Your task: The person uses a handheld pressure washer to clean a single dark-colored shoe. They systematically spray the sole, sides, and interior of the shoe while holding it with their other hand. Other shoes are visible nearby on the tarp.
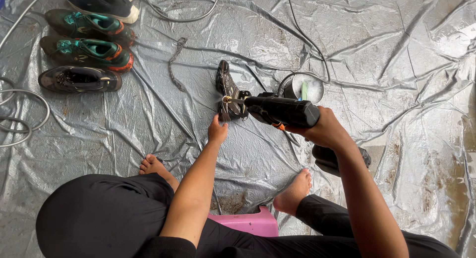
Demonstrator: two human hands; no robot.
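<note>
My right hand (325,130) grips a black spray gun (277,110) with a brass nozzle that points left at a dark shoe (227,88). The shoe stands on its side on the wet grey tarp (377,54). My left hand (217,130) holds the shoe at its near end, just below the nozzle. A fine mist shows at the nozzle tip. A black hose (302,37) runs away from the gun across the tarp.
Several shoes (87,52) lie in a row at the top left. A small metal bowl (304,88) with foam and a brush sits behind the gun. Another dark shoe (325,159) lies under my right forearm. I sit on a pink stool (248,222), bare feet (294,191) on the tarp.
</note>
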